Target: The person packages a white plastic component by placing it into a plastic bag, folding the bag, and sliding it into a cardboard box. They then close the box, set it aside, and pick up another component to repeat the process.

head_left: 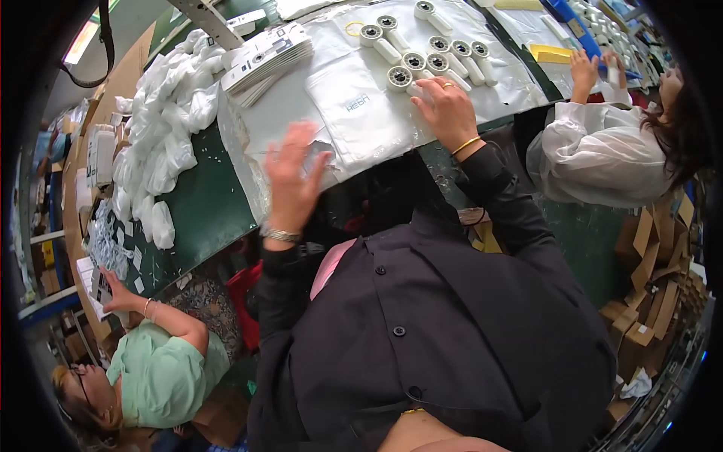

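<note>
L hand (294, 177) blurred, fingers spread, nr L edge of bags (350, 113); R hand (449, 113) half-curled at nearest white units (413, 62) on sheet (520, 92), can't tell if pinching one; leaflets (267, 56) beyond bags, to L

Blue lettering marks the white bag (352, 129), illegible dark print the booklet stack (269, 59).

Left hand (292, 181) motion-blurred, fingertips smeared. Right hand (452, 117) hides part of a white device's (399, 78) handle (contact: can't tell). Contents of white plastic bundles (162, 143) unclear. Metal bar (207, 22) cut off by top edge.
</note>
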{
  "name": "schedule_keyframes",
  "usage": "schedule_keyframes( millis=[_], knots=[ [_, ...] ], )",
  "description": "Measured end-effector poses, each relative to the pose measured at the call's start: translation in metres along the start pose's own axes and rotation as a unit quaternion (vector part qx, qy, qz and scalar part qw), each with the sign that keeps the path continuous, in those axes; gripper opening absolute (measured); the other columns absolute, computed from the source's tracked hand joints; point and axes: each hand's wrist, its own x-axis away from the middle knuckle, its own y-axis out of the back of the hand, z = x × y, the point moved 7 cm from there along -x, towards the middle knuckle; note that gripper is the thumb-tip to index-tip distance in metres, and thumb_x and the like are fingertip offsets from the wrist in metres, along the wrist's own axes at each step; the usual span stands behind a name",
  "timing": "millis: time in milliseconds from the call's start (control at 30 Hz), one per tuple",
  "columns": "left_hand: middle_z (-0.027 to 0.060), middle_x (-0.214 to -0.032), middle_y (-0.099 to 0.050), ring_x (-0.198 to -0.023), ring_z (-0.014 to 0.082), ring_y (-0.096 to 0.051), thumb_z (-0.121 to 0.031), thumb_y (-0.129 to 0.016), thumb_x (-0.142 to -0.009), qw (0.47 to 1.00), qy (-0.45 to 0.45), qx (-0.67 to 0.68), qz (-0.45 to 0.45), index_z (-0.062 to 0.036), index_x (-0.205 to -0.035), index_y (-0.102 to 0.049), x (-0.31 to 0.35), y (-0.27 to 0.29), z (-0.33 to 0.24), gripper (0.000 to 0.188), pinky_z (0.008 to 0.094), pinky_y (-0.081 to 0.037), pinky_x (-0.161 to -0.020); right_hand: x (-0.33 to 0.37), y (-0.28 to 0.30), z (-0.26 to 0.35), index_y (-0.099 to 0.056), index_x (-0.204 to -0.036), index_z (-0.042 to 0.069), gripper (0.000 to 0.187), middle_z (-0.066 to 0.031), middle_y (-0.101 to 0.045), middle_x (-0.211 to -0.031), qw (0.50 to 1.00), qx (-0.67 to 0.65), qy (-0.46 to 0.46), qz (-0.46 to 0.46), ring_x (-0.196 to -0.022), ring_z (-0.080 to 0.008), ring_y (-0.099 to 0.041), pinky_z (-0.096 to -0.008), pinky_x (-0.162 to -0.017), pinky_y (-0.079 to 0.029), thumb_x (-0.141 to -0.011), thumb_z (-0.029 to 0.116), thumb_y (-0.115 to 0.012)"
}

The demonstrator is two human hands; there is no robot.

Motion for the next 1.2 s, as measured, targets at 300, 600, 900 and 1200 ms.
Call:
schedule_keyframes(
  millis=[300,600,900,1200],
  knots=[
    [0.0101,-0.161,-0.053,-0.152,0.0282,-0.046,-0.036,-0.072,-0.101,0.985,-0.039,-0.128,0.107,-0.0128,-0.152,-0.058,-0.020,-0.079,0.024,0.058,0.0548,-0.019,-0.126,-0.011,-0.007,0.015,-0.071,-0.128,0.010,0.034,-0.0125,-0.075,-0.112,0.997,-0.013,0.071,0.018,-0.100,-0.0290,-0.073,-0.0412,-0.090,-0.054,-0.095,0.012,-0.075],
    [0.0176,-0.140,-0.066,-0.112,0.0204,-0.070,-0.032,-0.095,-0.081,0.852,0.021,0.518,0.070,-0.0051,-0.151,-0.057,-0.070,-0.061,-0.090,0.084,0.0332,-0.056,-0.088,-0.080,0.106,0.036,-0.071,-0.124,0.002,0.023,-0.0056,-0.075,-0.097,0.676,-0.703,-0.133,-0.176,-0.078,-0.0120,-0.067,-0.0279,-0.073,-0.054,-0.108,0.017,-0.065],
    [0.0083,-0.108,-0.076,-0.090,0.0151,-0.069,-0.023,-0.083,-0.093,0.808,0.063,0.499,0.306,-0.0093,-0.144,-0.064,-0.014,-0.092,-0.092,0.056,0.0298,-0.056,-0.081,-0.065,0.081,0.015,-0.074,-0.123,0.000,0.025,0.0024,-0.072,-0.081,0.772,-0.616,-0.107,-0.115,-0.066,-0.0102,-0.064,-0.0272,-0.061,-0.048,-0.106,0.017,-0.068],
    [0.0089,-0.145,-0.066,-0.142,0.0279,-0.055,-0.024,-0.073,-0.100,0.994,-0.036,-0.070,0.069,-0.0127,-0.142,-0.066,-0.011,-0.067,-0.006,0.044,0.0498,-0.036,-0.120,-0.025,-0.019,0.018,-0.073,-0.125,0.005,0.054,-0.0118,-0.076,-0.080,0.994,-0.025,-0.096,0.050,-0.071,-0.0213,-0.074,-0.0358,-0.059,-0.052,-0.099,0.052,-0.072]
  ],
)
